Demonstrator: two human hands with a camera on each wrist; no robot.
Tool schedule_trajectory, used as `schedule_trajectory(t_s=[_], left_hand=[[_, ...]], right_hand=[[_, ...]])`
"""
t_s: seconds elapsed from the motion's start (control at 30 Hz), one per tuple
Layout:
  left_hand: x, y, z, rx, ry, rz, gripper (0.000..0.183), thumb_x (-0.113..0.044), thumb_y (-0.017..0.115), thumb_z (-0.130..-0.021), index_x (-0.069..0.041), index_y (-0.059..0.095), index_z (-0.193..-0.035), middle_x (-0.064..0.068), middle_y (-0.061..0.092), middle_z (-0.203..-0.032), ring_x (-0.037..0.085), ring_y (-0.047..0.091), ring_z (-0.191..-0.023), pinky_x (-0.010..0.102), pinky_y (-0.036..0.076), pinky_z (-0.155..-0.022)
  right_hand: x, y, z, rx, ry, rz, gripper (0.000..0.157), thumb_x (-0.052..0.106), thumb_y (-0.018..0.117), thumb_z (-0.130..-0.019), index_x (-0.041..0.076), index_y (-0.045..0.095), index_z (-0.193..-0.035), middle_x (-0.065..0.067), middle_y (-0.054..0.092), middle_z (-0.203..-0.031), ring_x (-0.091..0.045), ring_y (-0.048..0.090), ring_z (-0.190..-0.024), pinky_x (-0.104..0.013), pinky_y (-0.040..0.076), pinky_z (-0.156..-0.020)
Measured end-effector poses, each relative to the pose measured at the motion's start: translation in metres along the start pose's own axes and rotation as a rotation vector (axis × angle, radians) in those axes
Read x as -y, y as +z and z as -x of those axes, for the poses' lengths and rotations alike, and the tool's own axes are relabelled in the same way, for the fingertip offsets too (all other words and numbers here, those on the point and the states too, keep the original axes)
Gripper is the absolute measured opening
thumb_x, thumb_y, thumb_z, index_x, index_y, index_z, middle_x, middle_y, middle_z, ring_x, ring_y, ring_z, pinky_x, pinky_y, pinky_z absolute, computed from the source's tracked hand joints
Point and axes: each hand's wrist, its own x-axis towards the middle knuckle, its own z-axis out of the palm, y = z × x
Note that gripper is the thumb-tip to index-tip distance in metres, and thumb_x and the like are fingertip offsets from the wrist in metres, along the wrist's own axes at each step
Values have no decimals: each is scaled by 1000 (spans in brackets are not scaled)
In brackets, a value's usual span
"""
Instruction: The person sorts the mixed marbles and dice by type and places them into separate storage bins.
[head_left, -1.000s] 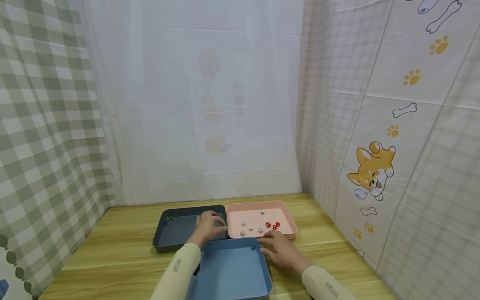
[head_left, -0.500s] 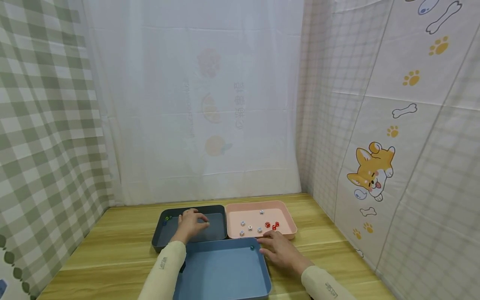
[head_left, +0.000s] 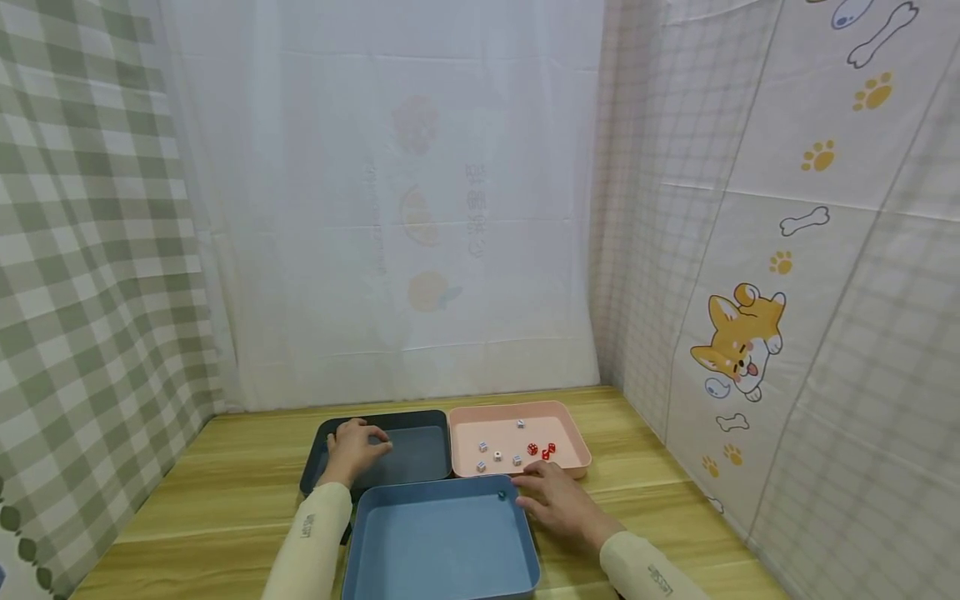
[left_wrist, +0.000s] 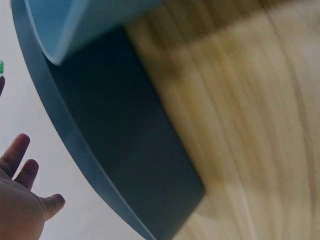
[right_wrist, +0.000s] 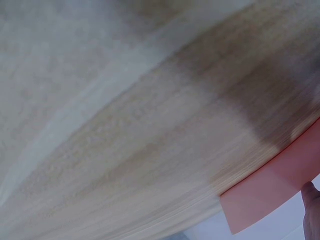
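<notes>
My left hand (head_left: 352,451) is over the left side of the dark slate tray (head_left: 420,427). In the left wrist view a small green die (left_wrist: 1,67) shows at a fingertip, at the frame's left edge; the thumb and index finger pinch it, and the other fingers are spread. The hand hides the dice at that tray's left end. My right hand (head_left: 557,497) lies with loosely bent fingers at the corner where the blue tray (head_left: 442,542) meets the pink tray (head_left: 517,410). A dark green die (head_left: 502,495) sits in the blue tray's far right corner.
The pink tray holds several white dice (head_left: 497,457) and some red dice (head_left: 532,449). All three trays stand close together on the wood-grain table (head_left: 202,517). A white curtain (head_left: 330,208) hangs behind, with checked cloth (head_left: 97,250) at the left.
My left hand has moved left across the dark tray from its right side, carrying the small die and now covering the dice at the left. My right hand has stayed put.
</notes>
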Motion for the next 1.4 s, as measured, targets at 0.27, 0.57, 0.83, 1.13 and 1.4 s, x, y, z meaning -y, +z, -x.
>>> schedule_trajectory(t_s=[0.27, 0.57, 0.83, 1.13, 1.4], left_hand=[[14, -8, 6, -6, -32, -31, 16, -24, 72, -91, -12, 76, -100, 30, 47, -137, 56, 31, -131, 78, 9, -104], [8, -8, 6, -3, -56, -46, 32, -23, 68, -95, -7, 70, -122, 32, 43, -142, 54, 31, -133, 77, 10, -105], [7, -8, 2, -13, -50, -51, 32, -23, 68, -95, -6, 70, -121, 30, 44, -142, 53, 33, -133, 76, 13, -106], [-20, 0, -7, -34, -18, -26, 37, -25, 71, -93, -5, 69, -124, 29, 46, -142, 51, 34, -135, 73, 14, -108], [-52, 16, -10, -19, 25, 22, 39, -27, 73, -91, -9, 69, -125, 26, 47, -143, 47, 36, -136, 68, 13, -112]], right_hand=[[3, -1, 0, -5, 0, -5, 39, 36, 58, -100, 14, 67, -131, -10, 56, -129, -27, 51, -118, -49, 43, -100], [0, 3, 3, -42, -35, -3, 39, 39, 55, -101, 14, 68, -129, -9, 57, -126, -26, 52, -115, -47, 45, -97], [0, 2, 1, -18, -11, -8, 39, 38, 55, -101, 15, 67, -131, -8, 56, -128, -26, 51, -117, -48, 43, -100], [-1, 2, 1, -16, -1, -13, 38, 37, 57, -101, 14, 67, -130, -10, 56, -129, -27, 51, -118, -49, 43, -100], [0, 2, 1, -21, -2, -16, 37, 36, 57, -101, 15, 67, -130, -10, 56, -129, -27, 51, -117, -49, 44, -99]])
